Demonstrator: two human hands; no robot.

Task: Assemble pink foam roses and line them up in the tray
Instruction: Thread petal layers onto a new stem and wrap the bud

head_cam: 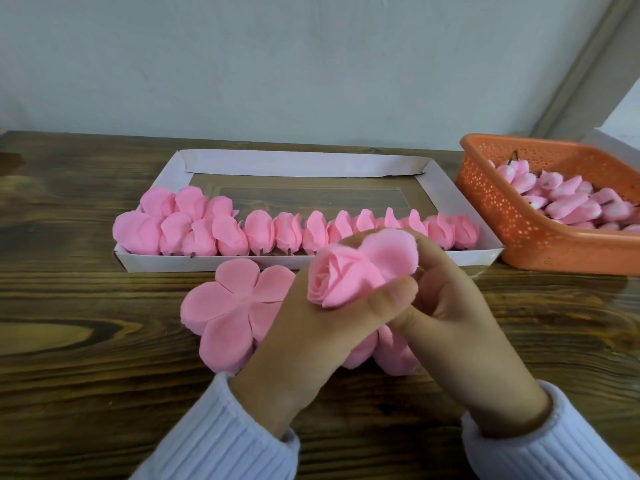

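While aloft, rose [341, 277] between curled fingers [388, 296].

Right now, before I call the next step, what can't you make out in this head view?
Head view:
Base of the held rose: covered by the left hand and right hand.
The flat petal cutouts: right part under both hands, count unclear.
The orange basket: cut off by the right edge; rose buds uncountable.
The row of roses in the tray: bases mostly behind its front wall.

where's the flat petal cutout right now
In the head view the flat petal cutout lies on the wooden table left of centre, just in front of the white tray, its right edge hidden under the left hand that holds the rose.
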